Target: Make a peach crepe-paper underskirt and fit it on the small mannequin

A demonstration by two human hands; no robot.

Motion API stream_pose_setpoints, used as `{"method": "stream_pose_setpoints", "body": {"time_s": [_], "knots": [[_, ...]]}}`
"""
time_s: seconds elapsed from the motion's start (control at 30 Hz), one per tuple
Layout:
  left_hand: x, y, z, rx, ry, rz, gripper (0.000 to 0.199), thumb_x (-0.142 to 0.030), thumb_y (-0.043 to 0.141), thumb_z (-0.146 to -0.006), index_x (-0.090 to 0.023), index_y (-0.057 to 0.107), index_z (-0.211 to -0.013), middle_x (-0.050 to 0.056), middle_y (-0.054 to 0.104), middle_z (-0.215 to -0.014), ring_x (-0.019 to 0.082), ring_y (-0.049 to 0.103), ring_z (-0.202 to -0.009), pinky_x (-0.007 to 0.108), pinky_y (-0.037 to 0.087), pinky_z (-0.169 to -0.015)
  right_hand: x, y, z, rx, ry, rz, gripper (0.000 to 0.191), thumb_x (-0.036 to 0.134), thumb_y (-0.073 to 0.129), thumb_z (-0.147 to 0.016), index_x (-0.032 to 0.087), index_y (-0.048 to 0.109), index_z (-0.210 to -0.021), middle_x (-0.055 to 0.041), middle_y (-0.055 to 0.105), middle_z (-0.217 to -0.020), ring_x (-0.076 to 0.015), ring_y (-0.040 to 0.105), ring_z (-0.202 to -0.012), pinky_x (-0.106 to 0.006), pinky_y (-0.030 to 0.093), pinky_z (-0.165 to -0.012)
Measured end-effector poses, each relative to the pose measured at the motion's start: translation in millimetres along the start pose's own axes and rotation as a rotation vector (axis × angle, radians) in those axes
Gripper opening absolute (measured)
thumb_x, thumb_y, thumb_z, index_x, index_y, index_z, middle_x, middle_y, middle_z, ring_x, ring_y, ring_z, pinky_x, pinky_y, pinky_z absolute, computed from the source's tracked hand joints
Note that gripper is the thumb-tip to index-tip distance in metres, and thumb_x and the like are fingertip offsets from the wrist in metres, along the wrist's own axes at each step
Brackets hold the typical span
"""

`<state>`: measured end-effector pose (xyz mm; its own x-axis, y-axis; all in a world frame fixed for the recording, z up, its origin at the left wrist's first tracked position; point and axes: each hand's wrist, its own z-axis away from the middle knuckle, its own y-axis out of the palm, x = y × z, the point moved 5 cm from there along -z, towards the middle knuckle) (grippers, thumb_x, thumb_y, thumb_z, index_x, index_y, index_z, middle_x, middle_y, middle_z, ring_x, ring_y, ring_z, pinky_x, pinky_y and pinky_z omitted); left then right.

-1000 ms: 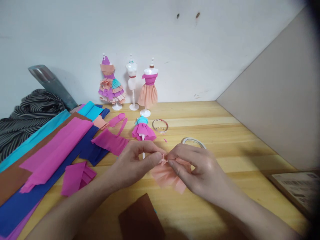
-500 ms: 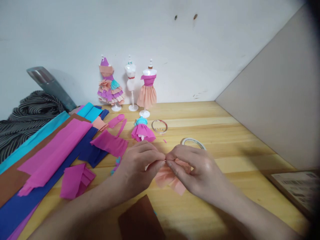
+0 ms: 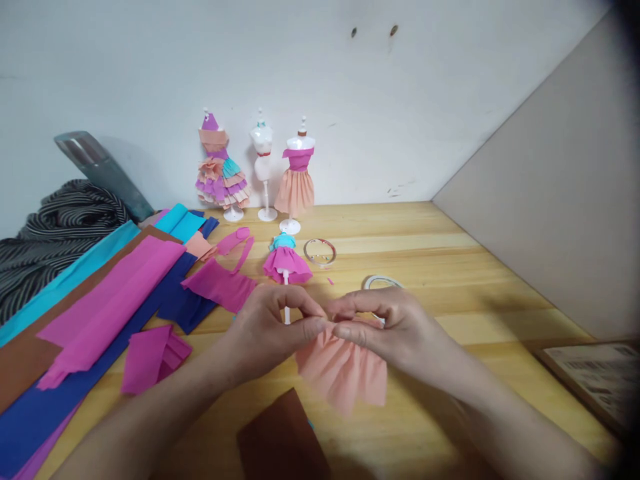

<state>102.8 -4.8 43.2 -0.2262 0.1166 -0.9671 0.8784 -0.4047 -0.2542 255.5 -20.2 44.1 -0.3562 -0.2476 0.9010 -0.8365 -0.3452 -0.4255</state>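
Between both hands hangs a peach crepe paper skirt [image 3: 347, 373], its gathered top edge pinched and its pleats flaring downward. My left hand [image 3: 285, 320] closes thumb and forefinger on the left end of that edge. On the right side my right hand [image 3: 380, 327] pinches the same edge, its thumb lying across the front. Just beyond my left hand, a small mannequin [image 3: 285, 260] wears a turquoise top and a magenta skirt. A roll of white tape [image 3: 383, 280] lies behind my right hand, partly covered by it.
Three mannequins stand by the wall: one in a ruffled dress [image 3: 220, 167], one mostly bare [image 3: 262, 160], one in a peach skirt [image 3: 295, 190]. Coloured crepe sheets [image 3: 110, 300] cover the left. A brown paper piece [image 3: 283, 440] lies in front; another tape ring [image 3: 320, 252] sits farther back.
The peach skirt has swung down and spread open below the fingers, showing more of its pleats. Both hands have turned slightly, still pinching its top edge.
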Motion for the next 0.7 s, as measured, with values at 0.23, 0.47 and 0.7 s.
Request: {"method": "stream_pose_setpoints", "body": {"time_s": [0.23, 0.47, 0.7], "knots": [[-1.2, 1.3, -1.2, 0.027, -0.058, 0.051, 0.007, -0.015, 0.066, -0.066, -0.016, 0.070, -0.061, -0.001, 0.069, -0.062, 0.011, 0.058, -0.062, 0.023, 0.045, -0.063, -15.6, 5.2, -2.4, 0.188, 0.027, -0.229, 0.034, 0.040, 0.068, -0.084, 0.019, 0.072, -0.110, 0.0009, 0.060, -0.073, -0.0088, 0.054, -0.064, -0.019, 0.045, -0.058], [-1.6, 2.7, -1.5, 0.050, -0.043, 0.096, 0.008, -0.018, 0.065, -0.068, -0.016, 0.070, -0.062, 0.001, 0.071, -0.066, 0.012, 0.062, -0.067, 0.025, 0.047, -0.070, -22.7, 3.6, -3.6, 0.234, 0.002, -0.378, 0.053, 0.050, 0.070, -0.079, 0.023, 0.064, -0.125, -0.0085, 0.071, -0.105, -0.0181, 0.067, -0.095, -0.028, 0.054, -0.079], [7.4, 0.5, -3.6, 0.018, -0.047, -0.028, 0.012, -0.019, 0.060, -0.070, -0.015, 0.069, -0.062, 0.003, 0.069, -0.063, 0.015, 0.060, -0.064, 0.028, 0.045, -0.066, -25.7, -7.6, -0.9, 0.162, -0.011, -0.532, 0.060, 0.064, 0.056, -0.083, 0.022, 0.064, -0.125, -0.0113, 0.071, -0.112, -0.0238, 0.067, -0.104, -0.039, 0.052, -0.093]]}}
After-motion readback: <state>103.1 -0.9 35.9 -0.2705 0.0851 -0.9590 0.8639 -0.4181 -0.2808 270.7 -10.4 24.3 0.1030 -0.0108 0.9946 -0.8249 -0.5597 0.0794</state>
